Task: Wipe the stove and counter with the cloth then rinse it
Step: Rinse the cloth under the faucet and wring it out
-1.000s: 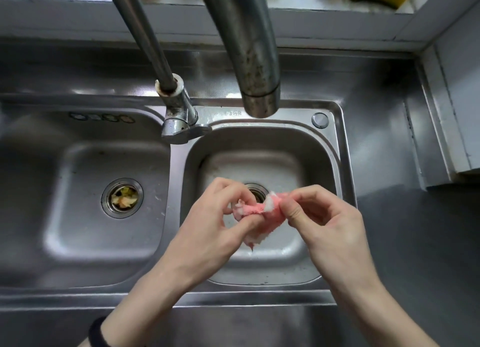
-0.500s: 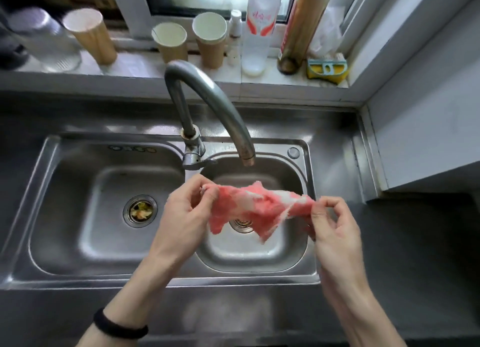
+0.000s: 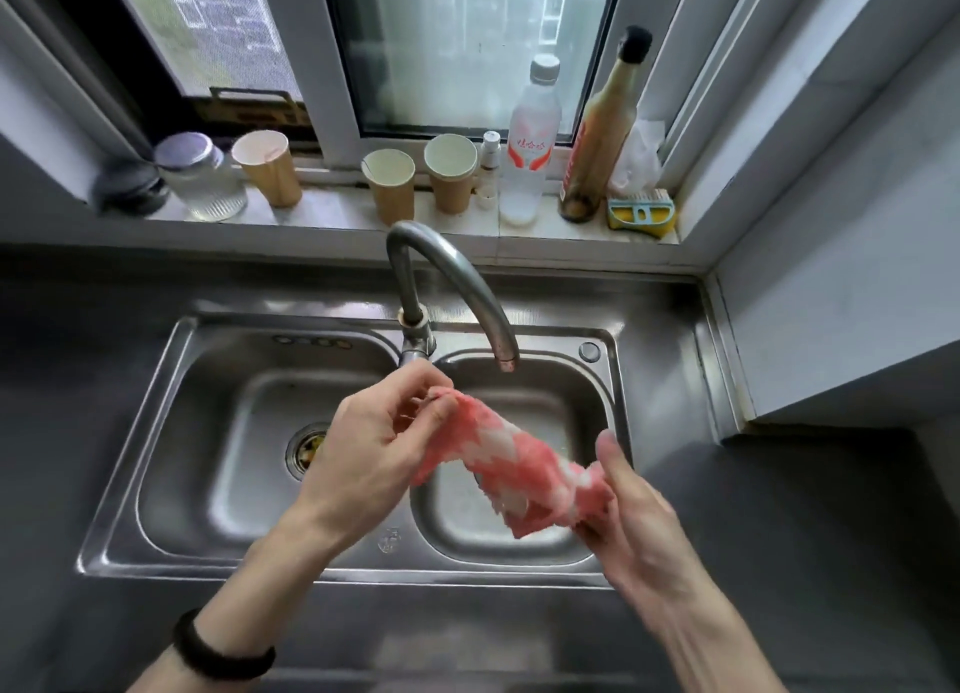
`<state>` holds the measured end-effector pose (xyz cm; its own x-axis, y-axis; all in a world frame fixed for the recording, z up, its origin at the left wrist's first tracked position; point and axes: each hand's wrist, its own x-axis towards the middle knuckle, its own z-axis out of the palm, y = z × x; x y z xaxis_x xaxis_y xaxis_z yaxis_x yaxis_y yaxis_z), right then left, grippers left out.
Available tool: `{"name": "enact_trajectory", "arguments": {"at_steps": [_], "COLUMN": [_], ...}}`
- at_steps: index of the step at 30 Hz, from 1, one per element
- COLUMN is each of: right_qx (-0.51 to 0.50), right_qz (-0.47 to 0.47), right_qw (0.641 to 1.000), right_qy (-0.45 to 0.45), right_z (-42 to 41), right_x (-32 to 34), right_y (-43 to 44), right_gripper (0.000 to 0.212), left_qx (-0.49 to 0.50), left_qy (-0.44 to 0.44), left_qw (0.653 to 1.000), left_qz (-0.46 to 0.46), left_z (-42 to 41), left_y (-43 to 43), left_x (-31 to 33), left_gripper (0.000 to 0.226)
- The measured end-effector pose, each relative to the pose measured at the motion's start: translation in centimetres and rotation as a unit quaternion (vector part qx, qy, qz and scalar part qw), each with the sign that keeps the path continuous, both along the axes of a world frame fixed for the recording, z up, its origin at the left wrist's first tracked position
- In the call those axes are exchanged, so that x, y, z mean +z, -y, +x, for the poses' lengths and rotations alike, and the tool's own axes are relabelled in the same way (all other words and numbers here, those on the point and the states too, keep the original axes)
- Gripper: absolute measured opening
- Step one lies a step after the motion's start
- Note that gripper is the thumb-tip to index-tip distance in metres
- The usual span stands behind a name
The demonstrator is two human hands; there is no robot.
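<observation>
Pink-and-white cloth (image 3: 498, 458) is held in the air over the right basin (image 3: 597, 412) of a double stainless sink (image 3: 363, 575), just below and in front of the faucet (image 3: 447, 277) spout. It runs as a loose diagonal band from upper left to lower right.

The hands are apart, each clamped on one end. Left hand (image 3: 374, 448) pinches the upper end between thumb and fingertips. Right hand (image 3: 631, 510) grips the lower end, with bunched fabric in its curled fingers and the thumb up. There is a black band (image 3: 223, 651) on the left wrist.

No water stream is visible from the spout, and whether the tap is on cannot be told. Rinse stage, by the look of it. The stove is not in view. The dark surface (image 3: 789, 536) lies right of the sink.

Handling: the cloth is soft, limp and light, sagging wherever it is unsupported. It is likely damp, so a bit heavier and clingy. The nubby weave gives good grip, so it should not be slippery, and it is not fragile, so it can be squeezed or twisted hard. It is best taken by the two ends or corners, as now, to spread it under the spout, or bunched in the middle to wring it. A loose corner may drop into the basin.

The sill behind holds paper cups (image 3: 389, 183), a glass jar (image 3: 200, 178), a water bottle (image 3: 530, 136), a tall sauce bottle (image 3: 597, 136) and a scrub brush (image 3: 641, 214). The left basin drain (image 3: 306, 451) holds food scraps.
</observation>
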<state>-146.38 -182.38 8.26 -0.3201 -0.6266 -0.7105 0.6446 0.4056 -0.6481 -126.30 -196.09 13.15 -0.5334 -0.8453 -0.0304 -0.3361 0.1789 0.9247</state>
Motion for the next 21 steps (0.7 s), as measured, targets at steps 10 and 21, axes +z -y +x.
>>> {"name": "enact_trajectory", "arguments": {"at_steps": [10, 21], "right_qx": [0.017, -0.25], "right_qz": [-0.006, -0.055], "right_qw": [0.984, 0.942], "right_qy": [-0.176, 0.216], "right_z": [-0.2, -2.1], "right_x": [-2.1, -1.2], "right_y": [-0.4, -1.2], "right_gripper": [0.026, 0.042], "left_qx": [-0.039, -0.027], "left_qy": [0.037, 0.038], "left_qw": [0.998, 0.999], "left_qz": [-0.038, -0.016], "left_z": [-0.2, 0.0], "left_y": [0.7, 1.4], "left_x": [1.9, 1.5], "left_gripper": [0.015, 0.015]}}
